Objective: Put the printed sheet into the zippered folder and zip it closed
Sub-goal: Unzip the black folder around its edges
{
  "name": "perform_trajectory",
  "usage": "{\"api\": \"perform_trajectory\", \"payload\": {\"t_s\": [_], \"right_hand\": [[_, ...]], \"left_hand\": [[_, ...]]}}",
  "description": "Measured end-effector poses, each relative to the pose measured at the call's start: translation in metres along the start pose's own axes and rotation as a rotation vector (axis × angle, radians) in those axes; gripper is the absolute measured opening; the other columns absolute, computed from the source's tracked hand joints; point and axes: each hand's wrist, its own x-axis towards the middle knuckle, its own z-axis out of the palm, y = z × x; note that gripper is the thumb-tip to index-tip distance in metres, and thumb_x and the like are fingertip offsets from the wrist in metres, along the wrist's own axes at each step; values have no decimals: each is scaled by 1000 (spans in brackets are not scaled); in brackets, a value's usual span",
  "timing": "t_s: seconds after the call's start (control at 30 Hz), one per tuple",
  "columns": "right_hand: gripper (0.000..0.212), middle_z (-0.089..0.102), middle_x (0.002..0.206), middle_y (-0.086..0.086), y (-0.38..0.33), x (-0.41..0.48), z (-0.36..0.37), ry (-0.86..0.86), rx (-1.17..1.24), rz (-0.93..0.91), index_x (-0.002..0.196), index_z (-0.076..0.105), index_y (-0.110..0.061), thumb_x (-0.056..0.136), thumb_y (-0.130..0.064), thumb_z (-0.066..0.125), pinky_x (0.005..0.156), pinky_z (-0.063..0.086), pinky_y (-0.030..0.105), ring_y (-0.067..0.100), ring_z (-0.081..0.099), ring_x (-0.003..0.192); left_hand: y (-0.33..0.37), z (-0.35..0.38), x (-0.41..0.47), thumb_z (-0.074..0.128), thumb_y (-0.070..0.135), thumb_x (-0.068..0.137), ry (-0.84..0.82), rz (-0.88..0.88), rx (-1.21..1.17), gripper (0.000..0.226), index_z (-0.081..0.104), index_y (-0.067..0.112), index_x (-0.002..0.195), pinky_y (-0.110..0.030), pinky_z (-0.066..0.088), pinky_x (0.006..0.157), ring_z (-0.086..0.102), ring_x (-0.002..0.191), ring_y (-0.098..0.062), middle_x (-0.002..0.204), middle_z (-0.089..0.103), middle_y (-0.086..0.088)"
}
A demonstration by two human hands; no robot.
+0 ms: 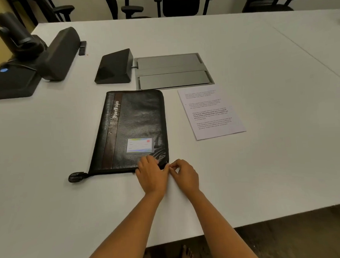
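Note:
A black zippered folder (132, 128) marked "Portfolio" lies flat on the white table (51, 192), with a name card in a clear pocket near its front edge. The printed sheet (211, 112) lies on the table to the folder's right, apart from it. My left hand (152, 177) rests flat on the folder's near right corner, fingers spread. My right hand (183, 174) is right beside it, thumb and forefinger pinched on the small zipper pull (167, 163) at that corner. A black strap tab (76, 176) sticks out at the folder's near left corner.
Behind the folder sit a grey metal cable hatch (172, 71) set into the table and a black wedge-shaped device (115, 68). At the far left stand a black conference unit (13, 77) and a long black speaker bar (61, 53). Office chairs (181, 3) line the far side. The table's near edge runs below my forearms.

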Motion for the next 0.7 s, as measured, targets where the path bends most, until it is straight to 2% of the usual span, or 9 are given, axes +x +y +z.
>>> {"api": "perform_trajectory", "payload": {"t_s": [0.13, 0.27, 0.4, 0.5, 0.6, 0.63, 0.7], "right_hand": [[14, 66, 96, -10, -1, -3, 0, -1, 49, 27, 94, 64, -23, 88, -35, 59, 56, 29, 7, 1, 50, 74], [14, 67, 95, -7, -3, -10, 5, 30, 148, 73, 94, 66, -21, 86, -32, 62, 59, 33, 6, 3, 53, 75], [13, 70, 95, -1, -6, -16, 10, 48, 228, 77, 95, 68, -17, 85, -24, 63, 75, 47, 20, 9, 59, 78], [12, 69, 97, 0, -4, -15, 6, -8, 236, 48, 96, 68, -17, 87, -21, 61, 73, 45, 17, 6, 55, 76], [15, 68, 101, 2, -6, -9, -3, -8, 325, 84, 98, 68, -17, 90, -22, 56, 71, 44, 14, 8, 56, 80], [19, 68, 100, 4, -10, -4, -6, 10, 385, 135, 98, 67, -15, 92, -27, 54, 75, 48, 19, 11, 58, 82], [35, 69, 92, 5, -22, 9, -10, -43, 412, 227, 92, 67, -12, 92, -43, 50, 81, 51, 34, 18, 61, 81]], "left_hand": [[9, -2, -4, 62, 46, 84, -148, -250, -177, 34, 61, 13, 88, -35, 47, 77, 63, 94, -27, 100, 66, -7], [13, -1, 0, 61, 49, 84, -223, -336, -168, 43, 70, 7, 87, -33, 52, 69, 67, 85, -29, 91, 71, -11], [18, 3, -1, 64, 44, 84, -225, -447, -346, 42, 70, 3, 85, -31, 45, 62, 66, 82, -29, 90, 71, -14], [20, 3, -3, 62, 30, 88, -199, -445, -421, 32, 70, 1, 80, -31, 44, 61, 65, 81, -33, 87, 70, -17], [16, 4, -9, 58, 24, 92, -177, -370, -430, 34, 64, 3, 66, -32, 45, 61, 59, 66, -29, 68, 64, -15], [15, 4, -12, 57, 23, 93, -170, -346, -430, 33, 63, 3, 67, -32, 46, 62, 58, 65, -27, 67, 63, -13], [13, 4, -14, 56, 22, 93, -157, -316, -428, 26, 67, 3, 80, -33, 49, 66, 62, 71, -27, 77, 68, -14]]}}
